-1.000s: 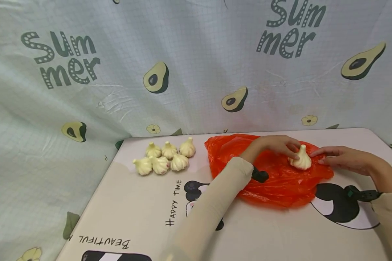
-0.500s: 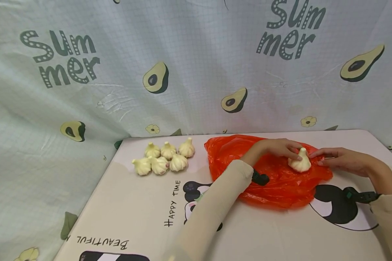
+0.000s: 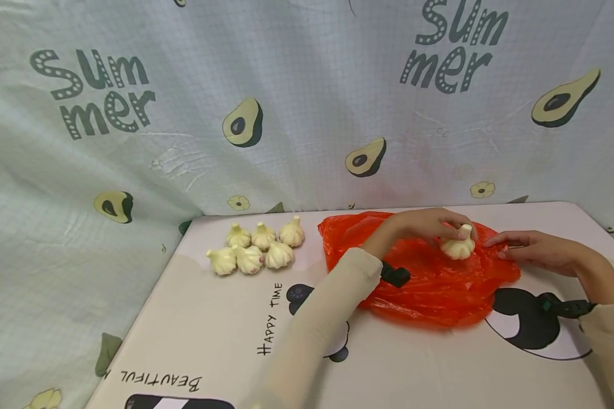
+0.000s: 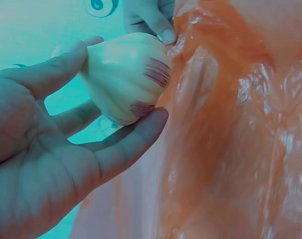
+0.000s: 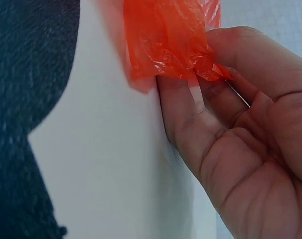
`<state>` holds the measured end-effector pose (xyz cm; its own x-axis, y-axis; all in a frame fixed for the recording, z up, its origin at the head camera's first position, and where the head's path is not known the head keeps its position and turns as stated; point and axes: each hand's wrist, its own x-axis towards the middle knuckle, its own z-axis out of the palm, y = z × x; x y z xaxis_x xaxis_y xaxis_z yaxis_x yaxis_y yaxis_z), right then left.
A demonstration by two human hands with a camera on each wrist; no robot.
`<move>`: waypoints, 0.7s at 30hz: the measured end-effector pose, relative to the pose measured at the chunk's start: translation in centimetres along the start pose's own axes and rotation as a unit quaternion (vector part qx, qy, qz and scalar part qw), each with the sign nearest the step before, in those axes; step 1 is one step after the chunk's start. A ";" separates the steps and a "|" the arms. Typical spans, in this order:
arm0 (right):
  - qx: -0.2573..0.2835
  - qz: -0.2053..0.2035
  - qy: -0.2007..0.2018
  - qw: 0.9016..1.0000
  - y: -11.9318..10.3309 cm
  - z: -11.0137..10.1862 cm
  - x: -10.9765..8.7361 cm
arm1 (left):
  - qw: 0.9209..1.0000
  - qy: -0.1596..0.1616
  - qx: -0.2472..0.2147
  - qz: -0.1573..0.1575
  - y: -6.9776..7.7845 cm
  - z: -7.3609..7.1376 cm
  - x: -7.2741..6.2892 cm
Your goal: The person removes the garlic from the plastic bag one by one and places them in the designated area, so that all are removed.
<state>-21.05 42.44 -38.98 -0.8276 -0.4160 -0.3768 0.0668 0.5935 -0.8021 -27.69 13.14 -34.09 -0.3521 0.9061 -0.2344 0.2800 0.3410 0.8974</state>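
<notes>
My left hand point(image 3: 430, 223) holds a garlic bulb point(image 3: 459, 245) between thumb and fingers, over the red plastic bag point(image 3: 424, 292). In the left wrist view the bulb point(image 4: 128, 74) shows purple streaks at its root end, and its stem points back toward the thumb. My right hand point(image 3: 542, 251) is at the bag's right end. Seen from the right wrist, that hand point(image 5: 240, 114) pinches the edge of the bag point(image 5: 166, 40) between thumb and fingers. The bag lies crumpled and flat on the table.
Several more garlic bulbs point(image 3: 280, 254) stand in two rows at the back left of the table point(image 3: 210, 318). Behind the table hangs a pale curtain point(image 3: 297, 68) printed with avocados. Dark cartoon drawings and lettering mark the tabletop.
My left hand has moved a little left and up with the garlic bulb, away from the right hand. The right hand stays at the bag's right end.
</notes>
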 end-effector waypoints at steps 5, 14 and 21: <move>0.001 0.002 0.006 1.000 0.0 0.0 0.0 | 1.000 0.004 0.009 -0.001 0.5 -0.4 -1.6; -0.012 -0.002 0.017 1.000 -0.2 0.4 -0.3 | 0.999 0.015 0.030 0.029 1.1 -0.6 -5.0; -0.010 -0.007 0.024 1.000 -0.3 0.6 -0.4 | 0.998 0.038 0.034 0.033 1.6 -0.6 -7.4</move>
<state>-20.38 42.02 -38.83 -0.8537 -0.3913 -0.3437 0.0451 0.6020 -0.7973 -25.21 6.79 -30.69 -0.3978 0.9061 -0.1442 0.3643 0.3002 0.8816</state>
